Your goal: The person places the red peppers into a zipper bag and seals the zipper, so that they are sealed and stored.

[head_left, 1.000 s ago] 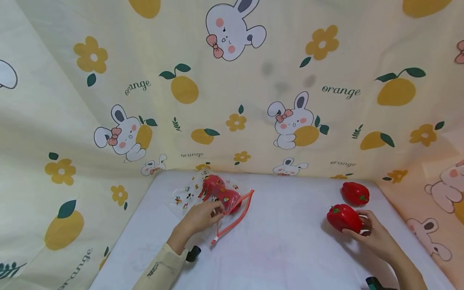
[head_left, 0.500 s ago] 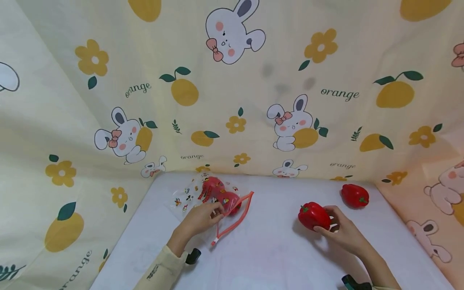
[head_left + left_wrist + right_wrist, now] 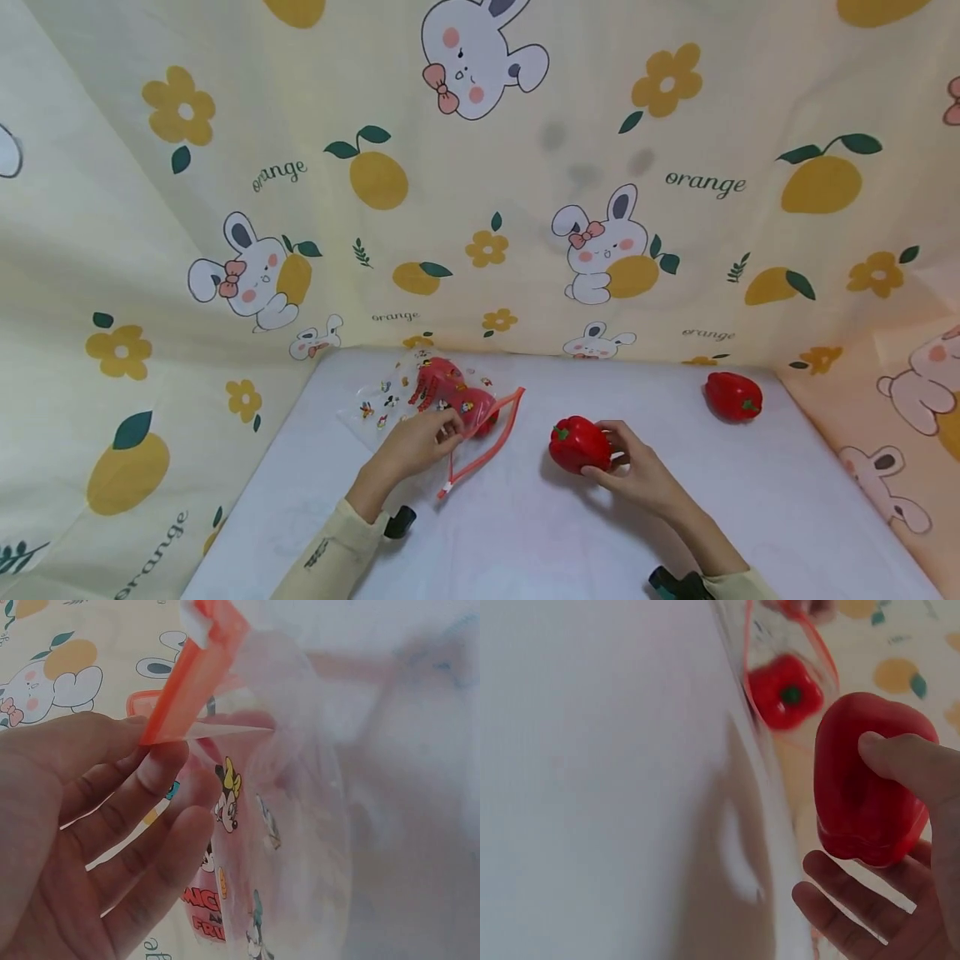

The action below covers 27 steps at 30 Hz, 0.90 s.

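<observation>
My left hand (image 3: 420,440) pinches the orange-red zip edge (image 3: 191,686) of a clear cartoon-printed zip bag (image 3: 378,410) between thumb and forefinger. The bag's mouth stands spread, facing right. Red bell peppers (image 3: 447,383) lie inside it; through the mouth in the right wrist view, one bell pepper (image 3: 786,691) shows its green stem end. My right hand (image 3: 637,471) holds another red bell pepper (image 3: 580,445), thumb on one side and fingers on the other, just right of the bag mouth and apart from it. A shadow falls on the table beneath it.
Another red bell pepper (image 3: 733,397) lies at the table's back right corner. The white table (image 3: 525,542) meets a printed cloth (image 3: 480,183) that hangs behind and at both sides.
My right hand has carried the bell pepper left across the table, from near the other pepper to beside the bag. The left hand and the bag stay about where they were.
</observation>
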{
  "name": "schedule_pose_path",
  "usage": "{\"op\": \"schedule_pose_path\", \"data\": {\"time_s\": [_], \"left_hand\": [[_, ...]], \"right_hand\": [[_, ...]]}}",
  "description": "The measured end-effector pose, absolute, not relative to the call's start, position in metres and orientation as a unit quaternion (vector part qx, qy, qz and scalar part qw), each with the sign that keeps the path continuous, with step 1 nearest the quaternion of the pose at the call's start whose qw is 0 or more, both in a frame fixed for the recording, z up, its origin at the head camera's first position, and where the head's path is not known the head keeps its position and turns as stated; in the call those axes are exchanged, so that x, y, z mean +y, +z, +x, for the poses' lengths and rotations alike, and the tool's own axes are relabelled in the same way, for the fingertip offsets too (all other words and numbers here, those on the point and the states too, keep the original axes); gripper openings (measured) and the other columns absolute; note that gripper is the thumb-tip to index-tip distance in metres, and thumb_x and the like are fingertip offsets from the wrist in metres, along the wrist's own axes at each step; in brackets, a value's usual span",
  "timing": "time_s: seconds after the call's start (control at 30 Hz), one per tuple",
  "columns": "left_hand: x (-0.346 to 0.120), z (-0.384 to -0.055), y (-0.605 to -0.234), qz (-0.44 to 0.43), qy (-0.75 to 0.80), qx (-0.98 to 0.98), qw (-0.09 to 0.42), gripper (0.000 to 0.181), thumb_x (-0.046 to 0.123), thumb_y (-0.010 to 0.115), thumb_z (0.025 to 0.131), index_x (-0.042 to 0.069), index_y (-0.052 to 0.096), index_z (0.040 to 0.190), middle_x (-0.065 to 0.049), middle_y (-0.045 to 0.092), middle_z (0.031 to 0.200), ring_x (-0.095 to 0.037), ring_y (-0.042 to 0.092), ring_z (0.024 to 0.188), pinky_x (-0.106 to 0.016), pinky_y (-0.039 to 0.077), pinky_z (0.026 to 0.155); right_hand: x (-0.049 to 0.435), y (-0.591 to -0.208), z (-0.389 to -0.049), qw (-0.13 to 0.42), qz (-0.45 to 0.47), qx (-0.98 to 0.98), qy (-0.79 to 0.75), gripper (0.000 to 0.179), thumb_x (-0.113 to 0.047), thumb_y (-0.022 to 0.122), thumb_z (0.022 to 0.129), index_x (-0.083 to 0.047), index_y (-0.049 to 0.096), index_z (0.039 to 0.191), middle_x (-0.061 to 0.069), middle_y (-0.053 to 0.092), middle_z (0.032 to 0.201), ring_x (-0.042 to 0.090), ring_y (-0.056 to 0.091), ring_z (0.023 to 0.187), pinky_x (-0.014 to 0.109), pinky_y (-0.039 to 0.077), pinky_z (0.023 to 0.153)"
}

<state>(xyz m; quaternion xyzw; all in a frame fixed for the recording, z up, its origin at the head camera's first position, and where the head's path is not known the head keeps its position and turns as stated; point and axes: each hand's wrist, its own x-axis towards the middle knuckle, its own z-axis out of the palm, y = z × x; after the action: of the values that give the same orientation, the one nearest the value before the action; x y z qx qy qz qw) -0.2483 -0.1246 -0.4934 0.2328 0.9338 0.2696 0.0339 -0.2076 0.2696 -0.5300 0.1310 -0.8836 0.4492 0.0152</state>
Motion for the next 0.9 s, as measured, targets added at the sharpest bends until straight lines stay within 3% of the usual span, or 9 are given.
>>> {"op": "schedule_pose_path", "data": {"time_s": [0.47,0.9], "left_hand": [[-0.124,-0.247,-0.492,0.227,0.275,0.934,0.032,0.007,0.022,0.075,0.103,0.022,0.069,0.107,0.009,0.069,0.095,-0.009,0.061,0.084,-0.029,0.052,0.071],[-0.126,-0.247,-0.492,0.224,0.277,0.934,0.036,0.007,0.024,0.074,0.104,0.025,0.069,0.107,0.011,0.069,0.095,-0.008,0.062,0.087,-0.032,0.053,0.075]], "right_hand": [[0.211,-0.539,-0.212,-0.003,0.217,-0.846,0.487,0.065,-0.021,0.092,0.087,-0.007,0.052,0.136,0.015,0.069,0.124,0.015,0.071,0.09,0.033,0.063,0.077],[0.176,-0.542,-0.221,-0.023,0.223,-0.836,0.5,0.064,-0.023,0.09,0.089,-0.008,0.051,0.138,0.013,0.067,0.126,0.016,0.069,0.094,0.031,0.063,0.078]]}}
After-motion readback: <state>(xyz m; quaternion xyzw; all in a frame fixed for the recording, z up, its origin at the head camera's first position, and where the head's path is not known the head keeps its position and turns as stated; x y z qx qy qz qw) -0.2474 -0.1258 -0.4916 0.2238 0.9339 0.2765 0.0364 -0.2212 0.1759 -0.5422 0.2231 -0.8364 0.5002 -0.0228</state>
